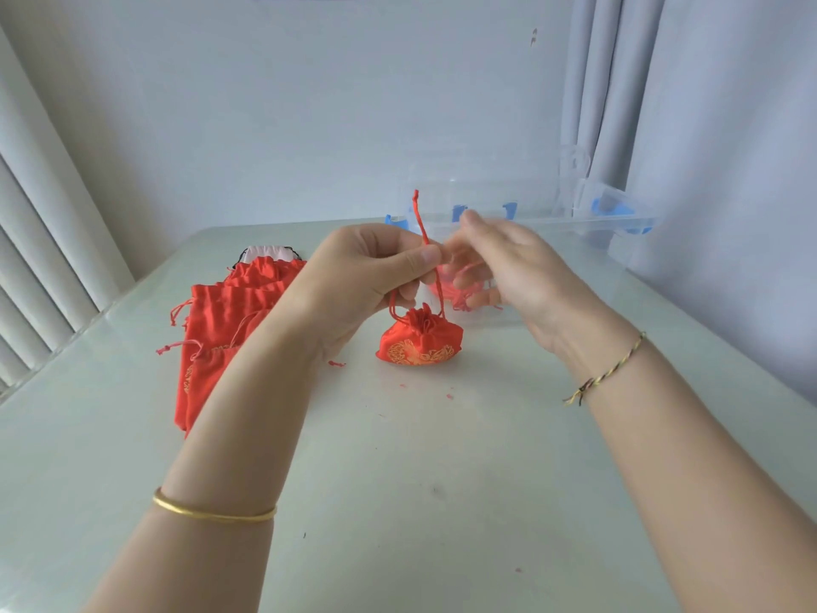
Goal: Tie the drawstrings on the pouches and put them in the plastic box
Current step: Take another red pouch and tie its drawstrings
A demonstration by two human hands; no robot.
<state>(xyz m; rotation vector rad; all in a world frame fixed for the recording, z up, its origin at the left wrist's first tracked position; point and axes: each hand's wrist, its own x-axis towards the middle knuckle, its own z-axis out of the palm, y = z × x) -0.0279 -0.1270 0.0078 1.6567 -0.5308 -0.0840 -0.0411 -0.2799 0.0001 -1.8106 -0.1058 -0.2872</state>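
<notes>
Just above the pouch point(420, 342), left hand point(367, 267) pinches the drawstring point(423, 223), right hand point(499, 263) blurred, hold unclear; a slip could reopen it.

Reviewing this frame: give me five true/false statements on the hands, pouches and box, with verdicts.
1. The left hand pinches the drawstring of the small pouch. True.
2. That pouch's mouth is wide open. False: it is gathered shut.
3. The pile of pouches lies to the right of the hands. False: it lies to their left.
4. Red fabric shows through the clear wall of the plastic box. True.
5. The gold bangle is on the right wrist. False: it is on the left; the right wrist bears a braided bracelet.
</notes>
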